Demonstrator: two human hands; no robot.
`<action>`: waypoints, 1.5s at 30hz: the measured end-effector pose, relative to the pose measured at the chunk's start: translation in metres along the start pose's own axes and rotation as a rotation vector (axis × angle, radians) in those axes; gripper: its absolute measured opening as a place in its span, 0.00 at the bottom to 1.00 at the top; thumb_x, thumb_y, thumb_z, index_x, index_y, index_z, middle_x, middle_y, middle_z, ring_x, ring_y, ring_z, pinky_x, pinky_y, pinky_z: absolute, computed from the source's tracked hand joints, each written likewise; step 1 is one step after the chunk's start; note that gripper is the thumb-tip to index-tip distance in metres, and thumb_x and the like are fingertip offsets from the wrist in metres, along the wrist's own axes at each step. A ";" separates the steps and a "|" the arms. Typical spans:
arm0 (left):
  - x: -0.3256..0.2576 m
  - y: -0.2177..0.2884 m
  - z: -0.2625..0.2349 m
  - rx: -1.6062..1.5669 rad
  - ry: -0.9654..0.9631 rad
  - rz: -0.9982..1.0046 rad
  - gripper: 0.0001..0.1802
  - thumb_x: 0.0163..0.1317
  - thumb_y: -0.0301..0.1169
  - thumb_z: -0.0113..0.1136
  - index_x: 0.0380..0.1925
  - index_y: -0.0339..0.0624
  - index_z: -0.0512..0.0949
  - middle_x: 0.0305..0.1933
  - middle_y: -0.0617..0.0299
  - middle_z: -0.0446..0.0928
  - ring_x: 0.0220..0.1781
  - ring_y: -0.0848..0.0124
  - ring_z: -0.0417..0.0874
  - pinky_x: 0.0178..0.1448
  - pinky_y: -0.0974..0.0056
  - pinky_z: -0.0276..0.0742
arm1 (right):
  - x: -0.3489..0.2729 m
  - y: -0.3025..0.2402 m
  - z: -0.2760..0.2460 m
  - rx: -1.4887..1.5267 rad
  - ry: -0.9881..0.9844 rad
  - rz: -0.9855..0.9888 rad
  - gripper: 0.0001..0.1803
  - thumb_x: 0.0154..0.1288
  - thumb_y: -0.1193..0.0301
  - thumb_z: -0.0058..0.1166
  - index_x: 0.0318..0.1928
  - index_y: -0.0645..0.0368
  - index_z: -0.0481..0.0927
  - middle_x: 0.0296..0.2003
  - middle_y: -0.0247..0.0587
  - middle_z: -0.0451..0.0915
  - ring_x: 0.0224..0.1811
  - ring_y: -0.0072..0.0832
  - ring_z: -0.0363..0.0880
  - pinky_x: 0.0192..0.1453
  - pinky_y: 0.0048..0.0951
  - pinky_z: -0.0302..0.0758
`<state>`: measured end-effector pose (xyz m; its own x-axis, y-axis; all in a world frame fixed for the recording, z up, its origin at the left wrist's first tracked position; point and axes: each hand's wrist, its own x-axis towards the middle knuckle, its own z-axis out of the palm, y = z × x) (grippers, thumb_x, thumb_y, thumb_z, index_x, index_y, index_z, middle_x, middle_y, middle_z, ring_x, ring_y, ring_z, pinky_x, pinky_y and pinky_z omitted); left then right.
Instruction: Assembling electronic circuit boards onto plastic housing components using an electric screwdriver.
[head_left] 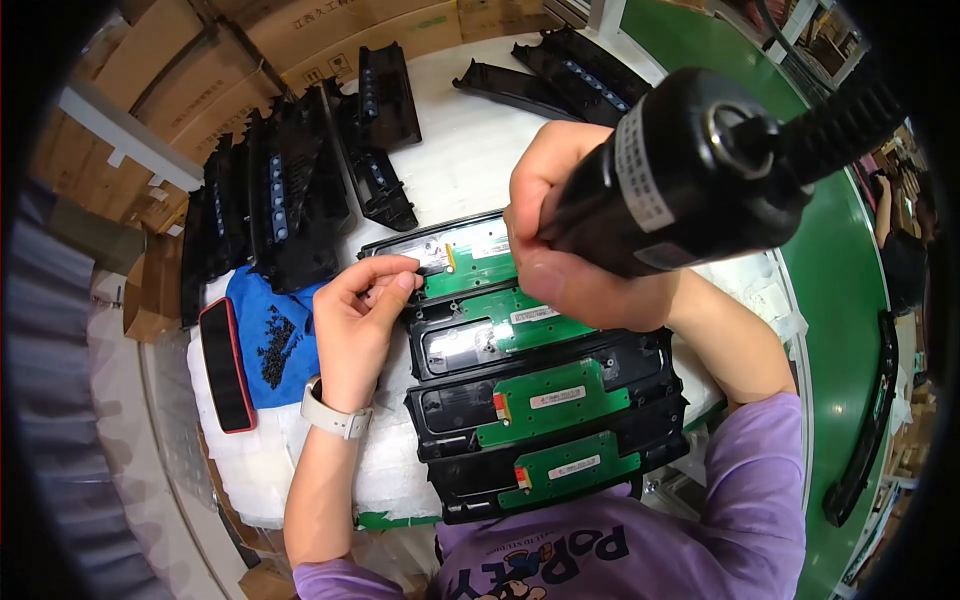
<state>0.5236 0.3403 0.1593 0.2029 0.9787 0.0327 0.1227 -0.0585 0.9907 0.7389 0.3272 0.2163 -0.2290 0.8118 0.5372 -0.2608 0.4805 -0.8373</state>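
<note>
Over the farthest black panel (458, 262) in a row of four on the table (460, 170), a black corded tool (690, 170) is held upright in the right hand (600, 295), its barrel wrapped by curled fingers. The left hand (362, 310) is lowered to that panel's left part, thumb and forefinger drawn nearly together; whether anything is pinched cannot be told. The tool's tip is hidden, and its cable is lost in the dark rim.

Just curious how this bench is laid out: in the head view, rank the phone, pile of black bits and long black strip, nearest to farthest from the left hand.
From the left hand:
1. Pile of black bits, on blue cloth.
2. Phone, farther left.
3. Long black strip, far right.
</note>
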 end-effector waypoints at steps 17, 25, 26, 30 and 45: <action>-0.014 0.012 0.006 -0.339 -0.084 -0.128 0.09 0.58 0.23 0.58 0.40 0.35 0.78 0.32 0.61 0.81 0.26 0.86 0.71 0.28 0.81 0.62 | 0.011 -0.022 -0.008 0.347 -0.081 -0.107 0.15 0.59 0.62 0.49 0.39 0.61 0.69 0.18 0.32 0.67 0.14 0.19 0.65 0.25 0.23 0.66; -0.024 0.020 0.018 -0.443 -0.323 -0.212 0.08 0.58 0.22 0.58 0.39 0.34 0.76 0.33 0.53 0.81 0.16 0.86 0.64 0.20 0.80 0.57 | 0.011 -0.029 -0.009 0.460 -0.031 -0.151 0.19 0.64 0.55 0.42 0.43 0.58 0.67 0.18 0.27 0.65 0.14 0.17 0.62 0.28 0.25 0.66; -0.025 0.019 0.018 -0.443 -0.324 -0.214 0.08 0.58 0.22 0.58 0.39 0.34 0.76 0.33 0.53 0.81 0.16 0.86 0.64 0.20 0.80 0.57 | 0.010 -0.029 -0.008 0.466 -0.020 -0.146 0.19 0.64 0.55 0.41 0.43 0.58 0.67 0.18 0.27 0.65 0.14 0.17 0.62 0.28 0.25 0.66; -0.025 0.017 0.018 -0.396 -0.322 -0.179 0.08 0.57 0.22 0.59 0.38 0.35 0.77 0.32 0.55 0.81 0.20 0.86 0.68 0.21 0.81 0.58 | 0.009 -0.027 -0.007 0.494 -0.006 -0.142 0.19 0.65 0.55 0.39 0.44 0.58 0.68 0.19 0.28 0.65 0.14 0.17 0.61 0.28 0.26 0.66; -0.019 0.009 0.018 -0.639 -0.141 -0.146 0.11 0.66 0.24 0.35 0.39 0.31 0.70 0.45 0.48 0.75 0.31 0.75 0.73 0.38 0.73 0.68 | 0.008 -0.016 0.003 0.078 0.058 0.140 0.15 0.55 0.65 0.51 0.36 0.62 0.65 0.14 0.33 0.63 0.11 0.20 0.60 0.17 0.23 0.60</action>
<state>0.5383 0.3181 0.1655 0.3583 0.9300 -0.0821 -0.4322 0.2432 0.8684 0.7382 0.3245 0.2345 -0.2139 0.8878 0.4075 -0.3027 0.3364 -0.8917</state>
